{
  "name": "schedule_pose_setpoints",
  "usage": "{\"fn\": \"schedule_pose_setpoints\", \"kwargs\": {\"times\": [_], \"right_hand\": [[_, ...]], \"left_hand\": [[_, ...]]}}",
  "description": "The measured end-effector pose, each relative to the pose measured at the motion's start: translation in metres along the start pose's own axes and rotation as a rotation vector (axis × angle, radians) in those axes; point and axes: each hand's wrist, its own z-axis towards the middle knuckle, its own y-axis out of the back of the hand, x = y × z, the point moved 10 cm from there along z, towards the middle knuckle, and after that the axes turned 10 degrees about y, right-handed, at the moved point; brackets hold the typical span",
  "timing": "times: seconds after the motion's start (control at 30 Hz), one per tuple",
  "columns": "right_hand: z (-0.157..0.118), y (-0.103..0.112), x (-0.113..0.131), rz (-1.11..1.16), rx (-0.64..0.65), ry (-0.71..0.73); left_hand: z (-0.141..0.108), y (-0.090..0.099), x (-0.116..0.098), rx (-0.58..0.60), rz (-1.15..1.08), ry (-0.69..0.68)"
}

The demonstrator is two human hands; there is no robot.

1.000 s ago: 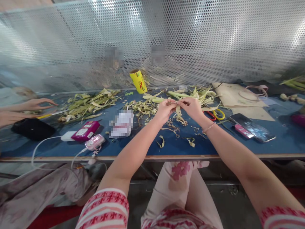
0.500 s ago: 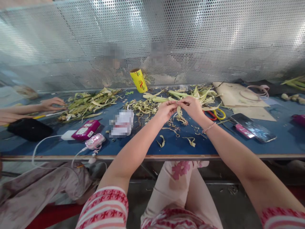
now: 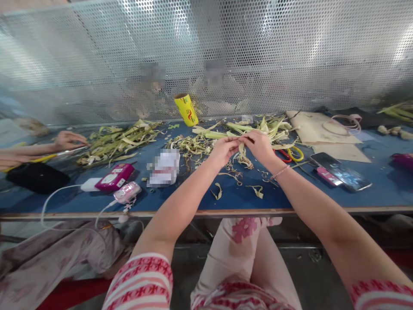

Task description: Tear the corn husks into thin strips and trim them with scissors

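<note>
My left hand (image 3: 225,149) and my right hand (image 3: 257,143) meet fingertip to fingertip above the blue table, both closed in a pinch. Between them is a pale, withered leaf strip (image 3: 242,157) that hangs down just under the fingers; the part inside the pinch is hidden. Right behind my hands lies a heap of long green-white leaves (image 3: 274,127). Small shredded leaf bits (image 3: 190,145) are spread to the left. Scissors (image 3: 295,153) with red and yellow handles lie beside my right wrist. Two curled scraps (image 3: 257,191) rest nearer the table's front edge.
A yellow cardboard tube (image 3: 186,110) stands tilted at the back. Left are a purple power bank (image 3: 115,177), a black pouch (image 3: 38,177), a leaf pile (image 3: 124,140) and another person's hand (image 3: 69,141). Phones (image 3: 342,171) and brown cardboard (image 3: 314,125) lie right. Perforated metal (image 3: 258,56) stands behind.
My hands keep nearly the same pinched pose on the leaf strip. At the left, the other person's hand and yellow-handled tool have shifted slightly. The whole view has moved a little.
</note>
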Motion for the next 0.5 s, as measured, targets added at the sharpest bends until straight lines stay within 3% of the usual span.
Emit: {"fn": "schedule_pose_setpoints", "kwargs": {"times": [0.17,0.3,0.5], "right_hand": [[0.001,-0.003,-0.008,0.019,0.039,-0.056],[-0.002,-0.014,-0.021,0.174,0.099,-0.15],[-0.005,-0.014,-0.029,0.295,0.036,-0.247]], "left_hand": [[-0.002,0.001,-0.003,-0.028,0.006,-0.027],[-0.001,0.005,-0.008,-0.062,0.051,-0.079],[-0.005,0.003,-0.023,-0.073,0.224,-0.25]]}}
